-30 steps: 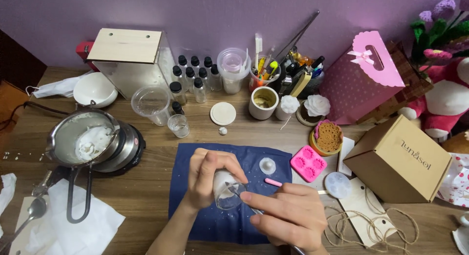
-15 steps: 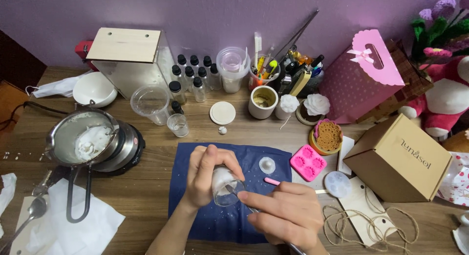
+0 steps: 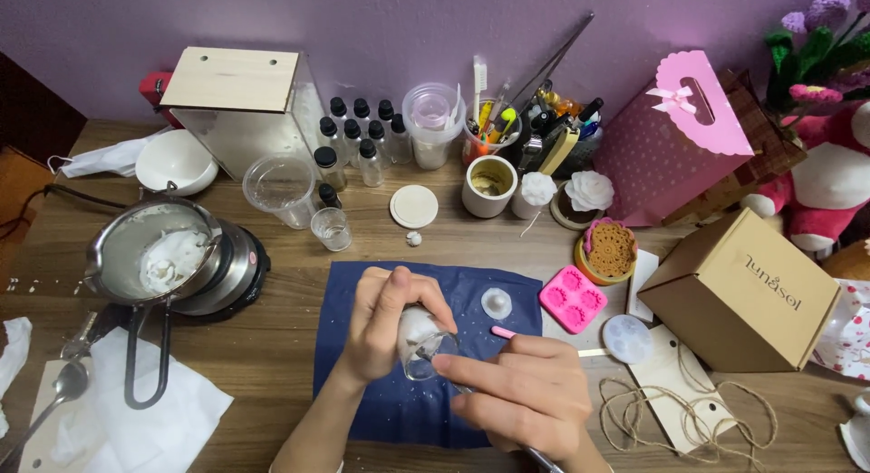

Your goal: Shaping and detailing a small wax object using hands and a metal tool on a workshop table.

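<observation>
My left hand grips a small clear glass cup, tilted on its side with white wax inside, above a dark blue cloth. My right hand holds a thin metal tool whose end shows at the bottom; its tip reaches into the cup's mouth. A small round white wax piece lies on the cloth just past the hands. A pink stick pokes out behind my right hand.
A metal pot with white wax sits left on a burner. A pink silicone mould, a cardboard box, twine, small bottles, a plastic cup, a spoon on tissue, and a pink gift bag surround the cloth.
My right hand has shifted slightly left, closer to the cup's mouth. The left hand keeps its hold on the tilted cup.
</observation>
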